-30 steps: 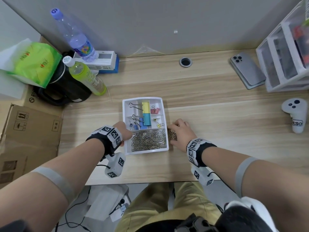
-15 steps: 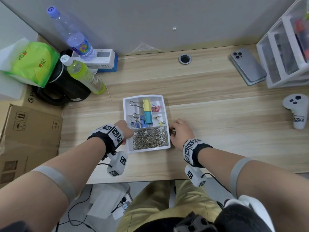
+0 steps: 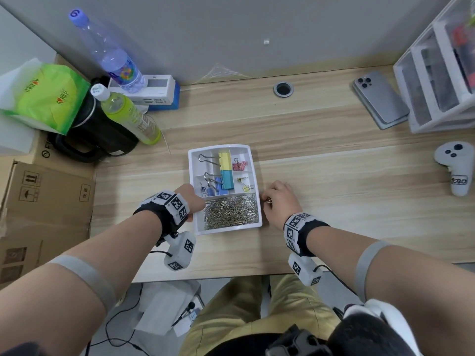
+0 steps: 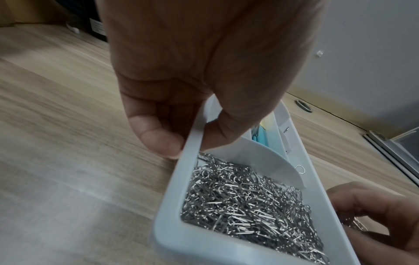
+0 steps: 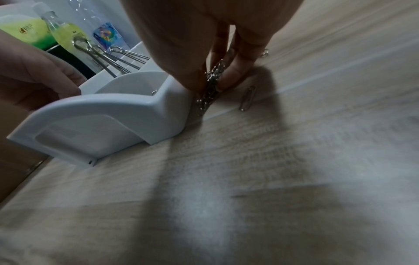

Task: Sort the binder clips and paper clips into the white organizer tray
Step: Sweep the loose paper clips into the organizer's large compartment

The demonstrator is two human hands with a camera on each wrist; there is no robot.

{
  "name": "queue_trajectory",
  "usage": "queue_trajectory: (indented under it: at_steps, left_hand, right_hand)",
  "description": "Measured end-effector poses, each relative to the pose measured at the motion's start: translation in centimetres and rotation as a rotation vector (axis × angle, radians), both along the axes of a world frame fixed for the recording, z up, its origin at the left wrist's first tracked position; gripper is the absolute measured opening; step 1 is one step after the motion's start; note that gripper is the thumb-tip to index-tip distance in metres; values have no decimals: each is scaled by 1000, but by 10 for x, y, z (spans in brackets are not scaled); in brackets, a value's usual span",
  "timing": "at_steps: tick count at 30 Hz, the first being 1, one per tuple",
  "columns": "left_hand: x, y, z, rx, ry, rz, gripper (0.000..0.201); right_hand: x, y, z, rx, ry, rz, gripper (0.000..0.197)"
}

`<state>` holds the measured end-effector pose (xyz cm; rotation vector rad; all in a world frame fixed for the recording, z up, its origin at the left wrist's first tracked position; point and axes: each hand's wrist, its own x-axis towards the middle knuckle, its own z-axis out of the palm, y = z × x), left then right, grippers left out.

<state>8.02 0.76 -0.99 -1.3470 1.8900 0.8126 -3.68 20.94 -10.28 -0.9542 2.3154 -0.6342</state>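
White plastic makes up the organizer tray [image 3: 193,163], and it sits on the wooden tabletop [image 3: 334,191] between the two hands.

Left of the tray, the left hand [image 3: 191,199] has its grip clamped on the tray's left wall. In the left wrist view the thumb [image 4: 158,136] is outside the wall and a finger [image 4: 226,129] is curled over the rim, inside the tray.

Just right of that grip, in the near part of the tray, lies a big heap of silver paper clips [image 3: 231,210]. Beyond the heap, further from the grip, are smaller parts. They hold a yellow binder clip [image 3: 224,158], a light blue binder clip [image 3: 227,179], some small blue binder clips [image 3: 214,187], pink binder clips [image 3: 239,164] and little yellow binder clips [image 3: 245,185]. Silver wire handles stick up from the big clips.

Right of the tray, touching its right wall, is the right hand [image 3: 281,201]. Its grip is pinched shut on a small bunch of paper clips [image 5: 209,86]. The bunch hangs down from the fingertips [image 5: 231,80] to the tabletop, right beside the tray's corner. One loose paper clip [image 5: 247,100] lies flat on the tabletop just right of this grip, and a small bit of metal [image 5: 264,53] shows beyond the fingertips.

Far to the right of the grip are a phone [image 3: 380,98], white drawers [image 3: 437,80] and a white controller [image 3: 455,165].
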Motion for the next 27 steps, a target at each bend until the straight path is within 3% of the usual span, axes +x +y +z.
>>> queue_trajectory:
  at_steps: [19, 27]
  left_hand:
    - [0, 0, 2, 7, -2, 1, 32]
    - [-1, -1, 5, 26, 1, -4, 28]
  right_hand:
    - [-14, -10, 16, 49, -93, -48, 20]
    - [-8, -20, 43, -59, -212, -51, 14]
